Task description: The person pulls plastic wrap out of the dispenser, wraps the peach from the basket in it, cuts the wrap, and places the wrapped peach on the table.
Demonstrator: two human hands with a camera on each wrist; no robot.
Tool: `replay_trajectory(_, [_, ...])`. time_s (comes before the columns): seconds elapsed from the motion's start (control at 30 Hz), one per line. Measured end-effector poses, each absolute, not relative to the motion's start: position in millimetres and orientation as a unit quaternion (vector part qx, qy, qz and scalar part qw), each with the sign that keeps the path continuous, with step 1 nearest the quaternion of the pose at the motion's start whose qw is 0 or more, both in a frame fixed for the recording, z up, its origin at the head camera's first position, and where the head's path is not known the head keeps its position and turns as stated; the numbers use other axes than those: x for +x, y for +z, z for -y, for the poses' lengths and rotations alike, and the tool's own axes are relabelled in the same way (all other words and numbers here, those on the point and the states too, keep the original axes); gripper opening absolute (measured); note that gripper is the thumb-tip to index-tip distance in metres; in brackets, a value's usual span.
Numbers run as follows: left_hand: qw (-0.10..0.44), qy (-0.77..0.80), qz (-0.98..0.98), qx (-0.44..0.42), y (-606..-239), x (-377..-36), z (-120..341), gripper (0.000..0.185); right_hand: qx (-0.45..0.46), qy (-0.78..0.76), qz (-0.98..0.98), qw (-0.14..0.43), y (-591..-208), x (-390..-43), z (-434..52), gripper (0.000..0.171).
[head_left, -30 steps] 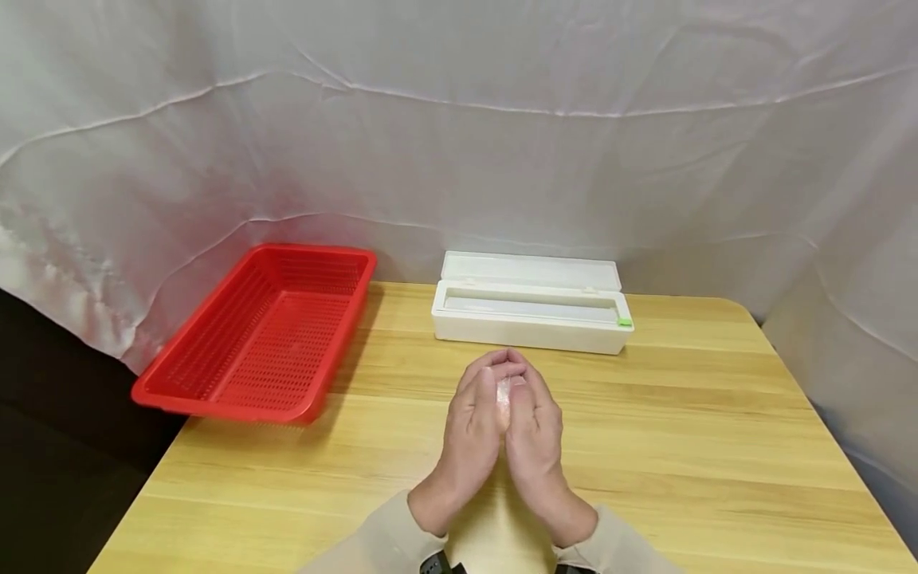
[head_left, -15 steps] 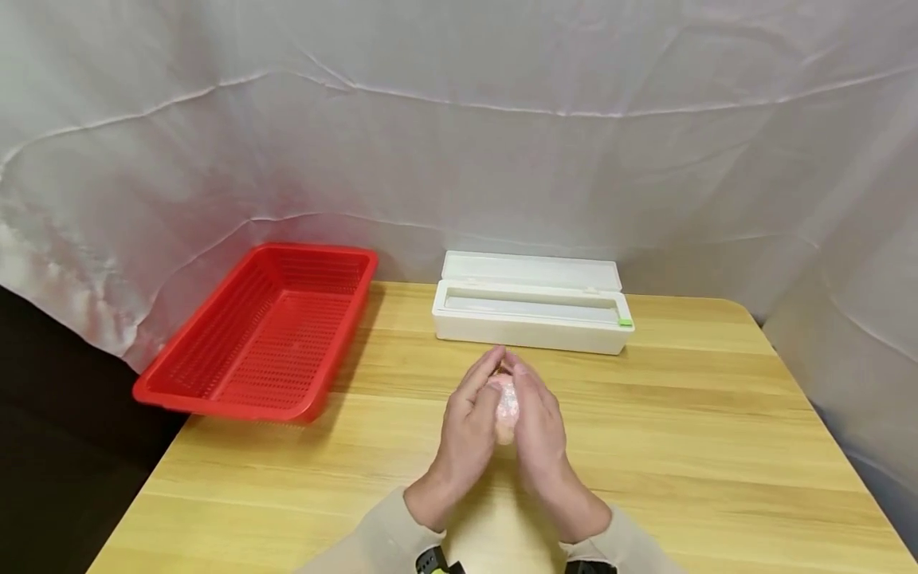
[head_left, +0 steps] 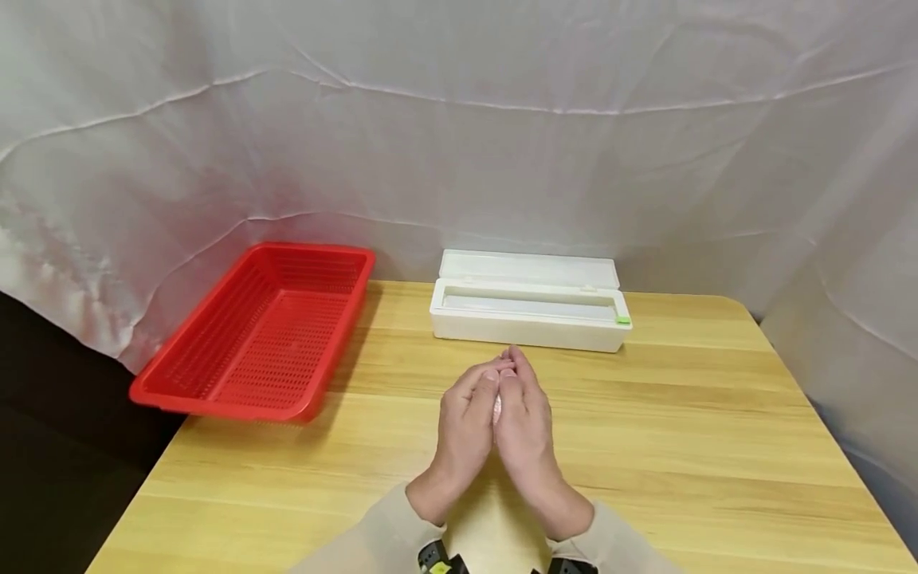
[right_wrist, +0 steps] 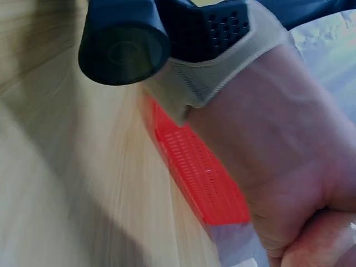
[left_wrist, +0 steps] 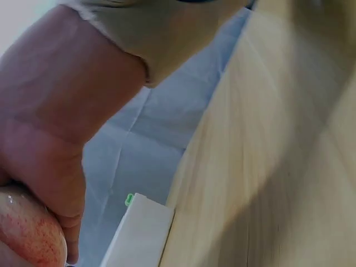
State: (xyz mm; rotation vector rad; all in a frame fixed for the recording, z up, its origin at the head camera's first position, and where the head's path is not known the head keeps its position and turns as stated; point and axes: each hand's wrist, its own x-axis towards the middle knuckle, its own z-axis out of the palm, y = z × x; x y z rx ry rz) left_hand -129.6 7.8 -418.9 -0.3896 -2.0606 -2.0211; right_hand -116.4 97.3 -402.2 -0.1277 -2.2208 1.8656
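Note:
Between my two cupped hands is a round, pinkish-yellow fruit [left_wrist: 33, 228] with red speckles; a shiny sliver of it [head_left: 496, 408], like clear film, shows in the head view. My left hand [head_left: 461, 430] wraps its left side and my right hand [head_left: 527, 434] its right, thumbs side by side on top and fingertips meeting at the far end. Most of the fruit is hidden by them. The left wrist view looks across at my right hand [left_wrist: 44, 158]; in the right wrist view my left hand [right_wrist: 286, 206] curves around at the lower right.
Beyond the hands stands a long white box [head_left: 531, 325], its lid [head_left: 531, 269] raised, with a green piece [head_left: 623, 320] at its right end. A red slotted basket [head_left: 308, 399] sits at the left edge of the wooden table [head_left: 681, 446]. Grey cloth [head_left: 516, 159] hangs behind.
Half a second ago the hands were farther apart and more of the shiny fruit showed. Since then the right hand has come inward, and the thumbs now cover most of it.

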Motion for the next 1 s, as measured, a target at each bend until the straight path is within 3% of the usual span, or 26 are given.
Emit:
replay_trajectory(0.13, [0.058, -0.757, 0.642, -0.109, -418.6, -133.8, -5.2, 0.036, -0.015, 0.66, 0.747, 0.081, -401.8, -118.0, -103.5, 0.052])
replay_trajectory(0.27, [0.034, -0.784, 0.611, -0.105, -417.5, -132.7, -5.8, 0.04, -0.008, 0.659, 0.746, 0.096, -405.4, -117.9, -104.5, 0.049])
replay_trajectory(0.5, [0.155, -0.701, 0.669, -0.194, -411.7, -133.1, -5.5, 0.027, -0.016, 0.621, 0.758, 0.2, -399.2, -115.9, -90.3, 0.049])
replay_trajectory(0.63, [0.175, -0.699, 0.666, -0.193, -406.8, -137.7, -6.3, 0.026, -0.02, 0.599, 0.769, 0.222, -394.3, -117.6, -87.1, 0.05])
replay_trajectory(0.73, [0.146, -0.713, 0.667, -0.161, -405.1, -139.0, -6.6, 0.028, -0.025, 0.611, 0.769, 0.186, -392.7, -120.3, -90.7, 0.052])
replay_trajectory(0.87, [0.061, -0.785, 0.606, -0.113, -406.2, -141.7, -5.9, 0.032, -0.021, 0.684, 0.72, 0.121, -393.2, -123.8, -101.4, 0.051])
replay_trajectory(1.0, [0.015, -0.836, 0.541, -0.087, -408.5, -142.5, -6.4, 0.037, 0.004, 0.676, 0.725, 0.129, -398.6, -121.6, -104.7, 0.049])
